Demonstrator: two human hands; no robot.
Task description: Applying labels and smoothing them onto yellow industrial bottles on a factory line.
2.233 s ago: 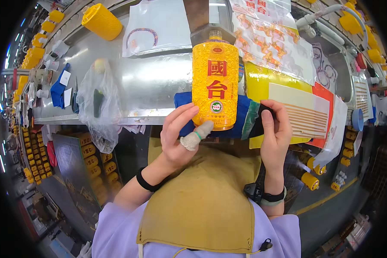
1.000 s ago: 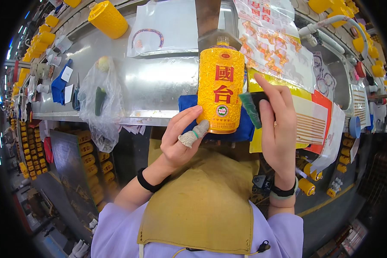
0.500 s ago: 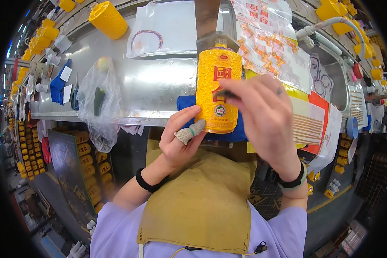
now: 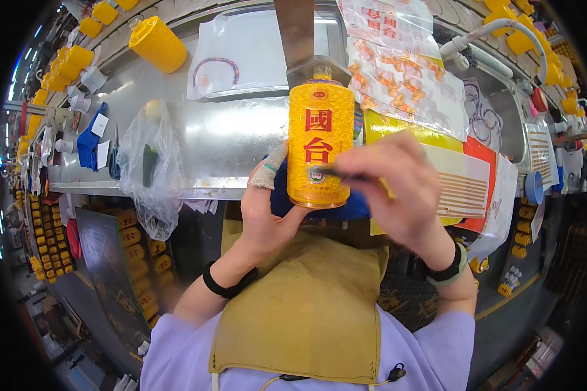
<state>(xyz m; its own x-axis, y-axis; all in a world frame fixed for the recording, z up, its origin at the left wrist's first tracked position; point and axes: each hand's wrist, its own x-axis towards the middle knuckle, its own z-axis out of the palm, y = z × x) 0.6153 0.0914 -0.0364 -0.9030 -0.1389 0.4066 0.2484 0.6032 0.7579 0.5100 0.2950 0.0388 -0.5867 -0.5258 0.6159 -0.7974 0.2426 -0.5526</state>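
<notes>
A yellow embossed bottle (image 4: 306, 146) with large red characters stands tilted before me at the counter's front edge, its clear neck pointing away. My left hand (image 4: 264, 205) grips its lower left side, thumb under the base; a cloth finger cover (image 4: 268, 171) wraps one finger. In a pinch, my right hand (image 4: 398, 189) holds a thin dark tool (image 4: 347, 174), blurred, its exact kind unclear. The tool's tip is at the small round emblem (image 4: 316, 174) low on the bottle's front. Beneath the bottle lies a blue cloth (image 4: 280, 195).
Sheets of red and gold decals (image 4: 404, 78) lie at the right, near a striped strip sheet (image 4: 463, 186). Another yellow bottle (image 4: 158, 44) stands far left. A clear plastic bag (image 4: 151, 163) hangs over the front edge. Scissors (image 4: 115, 156) lie left of it.
The bottle has shifted slightly left and turned a little. My right hand has moved down from the red characters to the round emblem. My left-hand fingers have slid further around the bottle's side.
</notes>
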